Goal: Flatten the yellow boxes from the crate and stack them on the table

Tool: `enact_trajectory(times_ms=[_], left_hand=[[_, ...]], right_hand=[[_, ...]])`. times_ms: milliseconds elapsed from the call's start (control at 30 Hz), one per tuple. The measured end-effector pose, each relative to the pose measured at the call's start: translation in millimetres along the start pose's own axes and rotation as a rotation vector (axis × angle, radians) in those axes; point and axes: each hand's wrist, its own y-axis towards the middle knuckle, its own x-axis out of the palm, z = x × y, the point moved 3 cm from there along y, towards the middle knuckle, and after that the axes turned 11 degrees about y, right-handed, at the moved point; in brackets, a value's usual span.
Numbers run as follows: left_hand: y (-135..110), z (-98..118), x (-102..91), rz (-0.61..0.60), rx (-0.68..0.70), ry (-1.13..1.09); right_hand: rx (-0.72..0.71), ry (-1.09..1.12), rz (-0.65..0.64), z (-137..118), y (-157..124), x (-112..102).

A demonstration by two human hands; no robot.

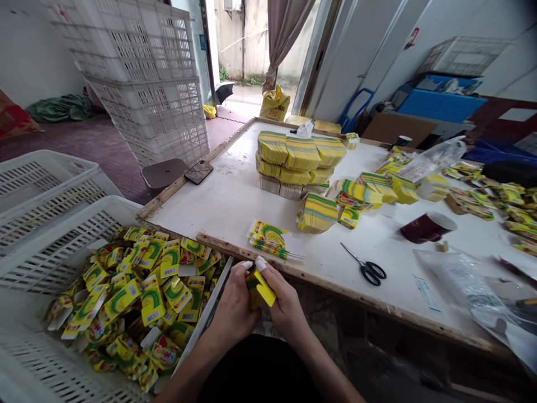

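Both my hands meet just below the near edge of the white table (235,201). Between them is a small yellow and green carton (260,288). My left hand (233,305) wraps its left side, fingers curled. Pinching the right side is my right hand (285,305), with white tape on a fingertip. A short stack of flat yellow-green carton blanks (268,238) lies on the table just above my hands. To my left, a white plastic crate (50,252) holds several folded cartons (142,291) of the same print.
Bundled stacks of flat cartons (300,162) stand mid-table, with loose bundles (377,187) to the right. Black scissors (367,267), a dark red cup (425,226) and clear plastic bags (465,285) lie at right. Stacked white crates (142,78) and a stool with a phone (198,171) stand at left.
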Motion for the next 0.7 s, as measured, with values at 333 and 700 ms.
enact_trajectory(times_ms=[333,700], left_hand=[[10,-2,-26.6,-0.104,-0.068,0.214],[9,-1,-29.3,-0.018,-0.201,-0.002]], right_hand=[[0.046,-0.181,-0.265,-1,3,-11],[0.207,0.271,-0.06,0,19,0]])
